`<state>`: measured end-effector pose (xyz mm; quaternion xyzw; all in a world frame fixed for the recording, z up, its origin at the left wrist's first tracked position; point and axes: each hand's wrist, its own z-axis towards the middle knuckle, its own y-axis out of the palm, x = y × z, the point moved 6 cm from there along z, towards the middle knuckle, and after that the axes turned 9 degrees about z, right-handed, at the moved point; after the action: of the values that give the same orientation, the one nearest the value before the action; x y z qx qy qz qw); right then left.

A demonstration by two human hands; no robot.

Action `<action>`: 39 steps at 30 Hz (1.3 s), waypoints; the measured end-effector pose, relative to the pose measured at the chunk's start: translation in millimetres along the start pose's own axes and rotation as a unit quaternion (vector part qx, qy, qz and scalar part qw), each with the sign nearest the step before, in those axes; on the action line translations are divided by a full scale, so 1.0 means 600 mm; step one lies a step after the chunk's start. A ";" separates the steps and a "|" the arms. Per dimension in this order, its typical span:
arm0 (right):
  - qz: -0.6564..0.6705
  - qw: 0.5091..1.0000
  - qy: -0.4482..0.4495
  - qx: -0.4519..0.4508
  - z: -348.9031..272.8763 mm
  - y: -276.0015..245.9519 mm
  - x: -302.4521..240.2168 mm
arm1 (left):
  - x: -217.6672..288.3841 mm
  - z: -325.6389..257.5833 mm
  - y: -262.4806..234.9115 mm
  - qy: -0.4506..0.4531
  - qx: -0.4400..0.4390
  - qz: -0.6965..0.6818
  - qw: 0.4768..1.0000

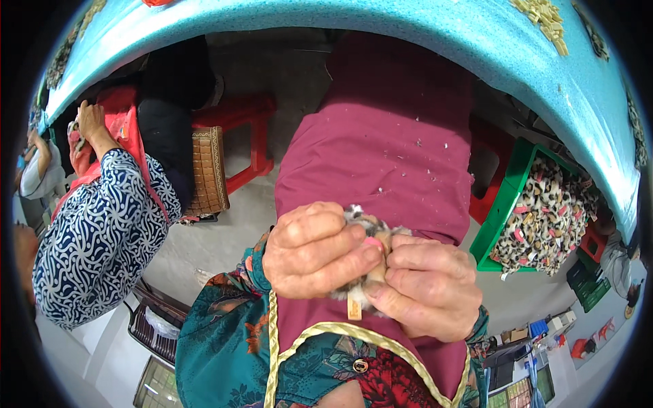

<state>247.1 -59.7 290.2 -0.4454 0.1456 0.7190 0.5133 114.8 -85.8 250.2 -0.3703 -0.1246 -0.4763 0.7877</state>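
Note:
Close to my chest, both hands pinch a small plush toy (381, 243) of mottled black, white and tan fur with a pink patch. A small yellowish tag (354, 307) hangs from its lower side. My left hand (316, 251) grips the toy's left side with bent fingers. My right hand (428, 285) holds its right side, thumb and fingertips pressed into the fur. The fingers cover much of the toy, so its full shape is hidden. Beneath lies a maroon apron (381, 156) dotted with bits of white fluff.
A blue-covered table (381, 15) curves across the far side, with a heap of yellowish pieces (542, 20). To the right, a green crate (488, 248) holds many similar furry pieces. At left sits a co-worker in a patterned sleeve (109, 224), beside a red stool (255, 146).

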 end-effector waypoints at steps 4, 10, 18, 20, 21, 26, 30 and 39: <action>0.224 0.965 0.059 0.123 -0.024 -0.020 0.019 | 0.021 0.021 -0.012 0.058 -0.016 -0.032 0.998; 0.341 0.837 0.424 0.051 -0.041 0.006 0.062 | 0.033 0.013 -0.013 0.132 0.005 -0.031 0.991; 0.342 0.857 0.376 0.087 -0.046 0.016 0.059 | 0.031 0.010 -0.008 0.193 -0.014 -0.050 0.980; 0.343 0.853 0.379 0.103 -0.048 0.017 0.057 | 0.026 0.003 -0.009 0.156 0.114 -0.037 0.980; 0.342 0.855 0.376 0.106 -0.049 0.017 0.056 | 0.026 0.000 -0.006 0.147 0.132 -0.035 0.980; 0.332 0.863 0.364 0.113 -0.044 0.015 0.053 | 0.023 -0.003 0.001 0.128 0.118 -0.053 0.983; 0.308 0.879 0.352 0.094 -0.043 0.016 0.052 | 0.028 -0.003 -0.001 0.110 0.087 -0.042 0.989; 0.317 0.851 0.405 0.104 -0.050 0.025 0.039 | 0.027 0.002 -0.031 0.177 0.070 -0.025 0.981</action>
<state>246.9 -71.8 251.3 -0.5706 0.5477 0.5795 0.1963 107.7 -100.6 268.7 -0.2206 -0.0254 -0.5436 0.8094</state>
